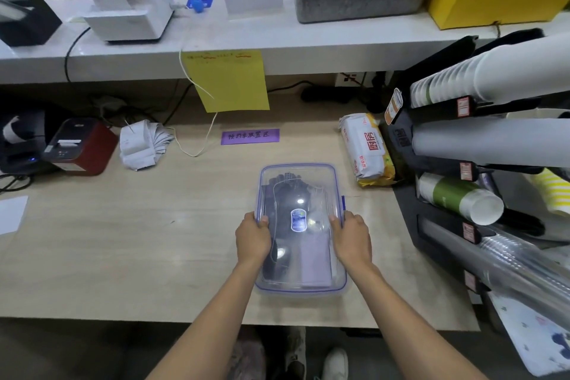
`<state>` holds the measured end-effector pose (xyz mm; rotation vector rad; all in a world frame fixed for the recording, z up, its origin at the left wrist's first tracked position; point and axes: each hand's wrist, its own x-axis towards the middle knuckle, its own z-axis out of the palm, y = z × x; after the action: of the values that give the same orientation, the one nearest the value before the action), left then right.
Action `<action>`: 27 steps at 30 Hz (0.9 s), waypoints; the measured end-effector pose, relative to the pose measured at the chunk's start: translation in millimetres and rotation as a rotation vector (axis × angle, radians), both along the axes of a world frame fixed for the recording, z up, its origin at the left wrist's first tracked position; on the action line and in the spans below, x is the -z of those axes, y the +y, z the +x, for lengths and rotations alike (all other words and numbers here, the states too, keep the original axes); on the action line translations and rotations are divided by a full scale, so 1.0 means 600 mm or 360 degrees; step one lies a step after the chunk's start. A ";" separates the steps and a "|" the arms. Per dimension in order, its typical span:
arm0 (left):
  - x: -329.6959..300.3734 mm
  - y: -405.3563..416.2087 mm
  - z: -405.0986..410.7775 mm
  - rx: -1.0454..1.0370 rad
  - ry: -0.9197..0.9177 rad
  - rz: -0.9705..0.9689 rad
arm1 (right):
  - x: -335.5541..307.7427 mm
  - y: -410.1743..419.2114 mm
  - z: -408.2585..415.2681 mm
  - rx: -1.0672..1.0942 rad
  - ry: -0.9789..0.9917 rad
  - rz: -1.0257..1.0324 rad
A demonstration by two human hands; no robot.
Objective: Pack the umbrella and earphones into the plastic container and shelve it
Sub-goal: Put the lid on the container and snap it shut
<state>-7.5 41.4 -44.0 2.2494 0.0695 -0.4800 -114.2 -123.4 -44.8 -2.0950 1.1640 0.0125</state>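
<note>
Packing looks done: left hand [253, 239] and right hand [351, 239] grip the lidded plastic container [300, 285] on the bench [138, 241], dark umbrella [288, 194] inside; shelving remains.

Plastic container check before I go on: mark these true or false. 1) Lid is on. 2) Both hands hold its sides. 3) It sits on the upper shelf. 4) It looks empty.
1) True: the clear lid covers the plastic container.
2) True: the left hand and right hand grip opposite long sides.
3) False: it rests on the wooden counter, below the white shelf.
4) False: a dark item and something pale purple show through the lid.
</note>
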 end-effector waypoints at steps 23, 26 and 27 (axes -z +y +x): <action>0.014 0.031 0.020 -0.0129 0.0447 -0.0301 | 0.037 -0.031 -0.008 0.0625 -0.0210 0.1044; 0.007 0.032 0.018 -0.0085 0.0204 -0.0212 | 0.026 -0.021 -0.007 0.0667 -0.0219 0.0801; 0.004 0.032 0.016 -0.0080 0.0152 -0.0194 | 0.021 -0.016 -0.009 0.0678 -0.0247 0.0721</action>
<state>1.9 60.7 -46.4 2.0999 0.1419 -0.5495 -119.6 -133.1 -57.2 -1.4068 1.3443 -0.0772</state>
